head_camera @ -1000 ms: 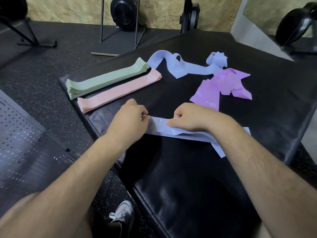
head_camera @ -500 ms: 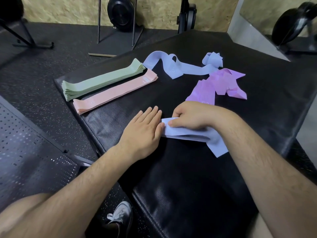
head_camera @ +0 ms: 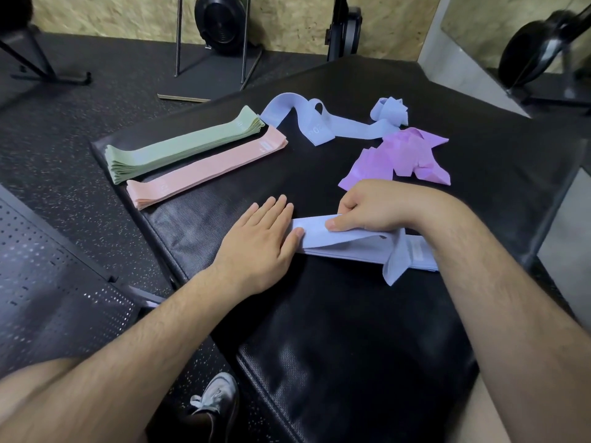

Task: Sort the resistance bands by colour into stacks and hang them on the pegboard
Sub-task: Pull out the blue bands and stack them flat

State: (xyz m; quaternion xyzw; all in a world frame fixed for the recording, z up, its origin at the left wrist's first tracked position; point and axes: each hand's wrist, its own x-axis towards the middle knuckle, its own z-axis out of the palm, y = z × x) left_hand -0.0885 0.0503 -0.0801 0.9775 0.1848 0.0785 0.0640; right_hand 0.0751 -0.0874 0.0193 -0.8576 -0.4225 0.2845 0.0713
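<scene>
Head view, near the middle of the black padded worktop (head_camera: 319,330): a flat stack of pale blue elastic resistance bands (head_camera: 348,247), laid left to right, with one stray end splayed out toward the near right.

Left hand (head_camera: 260,238) spread flat on the worktop, fingers straight and together, thumb side butted against the stack's left end. Right hand (head_camera: 374,207) curled over the stack, thumb and fingers pinching the top band just right of the left hand.

Far left: a neat stack of sage green bands (head_camera: 185,145), and just beside it on the near side, parallel, a neat stack of salmon pink bands (head_camera: 204,169). Far centre: loose, twisted pale blue bands (head_camera: 332,126), not yet stacked. Just beyond the right hand: a crumpled heap of purple bands (head_camera: 396,158). At the near left, off the worktop: a black perforated pegboard panel (head_camera: 48,282).

Step in hand, by the look of it: squaring the blue stack's left end. To do it well:
- Hold the left hand firm as a stop.
- Draw the pinched band up against it until its end sits flush with the layers beneath.
- Press flat before letting go, since stretchy fabric probably creeps.
- Fold the stray near-right end back in line.
- Then fetch the loose blue ones from the far side.
</scene>
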